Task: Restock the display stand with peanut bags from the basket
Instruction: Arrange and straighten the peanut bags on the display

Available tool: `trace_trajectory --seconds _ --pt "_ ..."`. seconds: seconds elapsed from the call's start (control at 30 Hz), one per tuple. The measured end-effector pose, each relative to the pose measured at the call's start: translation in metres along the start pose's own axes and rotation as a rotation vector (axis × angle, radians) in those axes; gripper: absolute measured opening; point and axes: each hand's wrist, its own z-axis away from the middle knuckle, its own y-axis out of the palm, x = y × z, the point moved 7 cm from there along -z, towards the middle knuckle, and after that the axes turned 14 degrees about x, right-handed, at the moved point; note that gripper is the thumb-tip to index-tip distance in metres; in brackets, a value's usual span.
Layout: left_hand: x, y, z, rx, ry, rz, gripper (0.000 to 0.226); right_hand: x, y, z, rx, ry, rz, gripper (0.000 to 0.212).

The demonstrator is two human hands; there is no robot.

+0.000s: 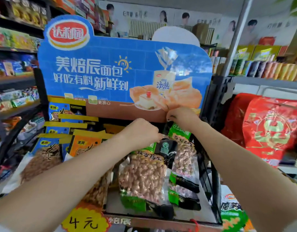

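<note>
The display stand (124, 113) has a blue bread-advert header and a tray below. On the tray's right side lie clear peanut bags with green and black labels. My left hand (141, 131) pinches the top edge of the front peanut bag (142, 178), which lies tilted on the tray. My right hand (181, 117) reaches higher, fingers closed on the top of the rear peanut bag (184, 154) just under the header. Blue and orange peanut bags (84, 143) fill the tray's left side. No basket is visible.
A yellow price tag (84, 221) reading 4 yuan hangs at the stand's front. Red gift bags (271, 129) stand on the shelf to the right. Stocked shelves (15, 64) run along the left. A black metal rack frame (216, 101) borders the stand's right edge.
</note>
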Motion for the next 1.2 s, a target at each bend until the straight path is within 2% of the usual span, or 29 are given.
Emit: trace_trajectory --seconds 0.17,0.27,0.33,0.4,0.5,0.63,0.73,0.8,0.9,0.97,1.07,1.2 --pt "-0.023 0.027 -0.002 -0.12 0.05 0.013 0.021 0.016 0.008 0.02 0.022 0.004 -0.161 0.03" --pt "-0.015 0.056 0.001 -0.16 -0.046 0.076 0.016 0.036 0.013 0.048 -0.02 -0.05 -0.264 0.04" --pt "-0.011 0.051 0.006 -0.199 -0.085 0.136 0.019 0.054 0.018 0.066 -0.029 -0.099 -0.296 0.035" --pt "-0.009 0.046 0.006 -0.15 -0.127 0.194 0.031 0.073 0.025 0.081 0.001 -0.135 -0.289 0.03" --pt "-0.006 0.044 0.017 -0.079 -0.126 0.266 0.043 0.092 0.034 0.097 0.064 -0.101 -0.275 0.037" --pt "0.022 0.049 0.068 -0.14 -0.171 0.373 0.039 0.103 0.04 0.112 0.09 0.045 -0.264 0.052" --pt "0.048 0.064 0.126 -0.191 -0.22 0.431 0.034 0.125 0.033 0.118 0.025 0.123 -0.303 0.049" --pt "0.069 0.08 0.172 -0.219 -0.274 0.452 0.032 0.156 0.026 0.114 -0.02 0.104 -0.338 0.045" --pt "0.099 0.108 0.236 -0.189 -0.359 0.406 0.026 0.217 0.016 0.098 -0.065 0.011 -0.324 0.039" --pt "0.114 0.123 0.266 -0.103 -0.377 0.306 0.016 0.256 0.016 0.081 -0.035 -0.038 -0.319 0.037" --pt "0.133 0.139 0.288 0.0 -0.378 0.183 0.025 0.295 0.022 0.05 0.06 -0.042 -0.278 0.034" --pt "0.152 0.155 0.284 0.045 -0.321 0.123 0.031 0.318 0.027 0.009 0.15 -0.019 -0.204 0.033"
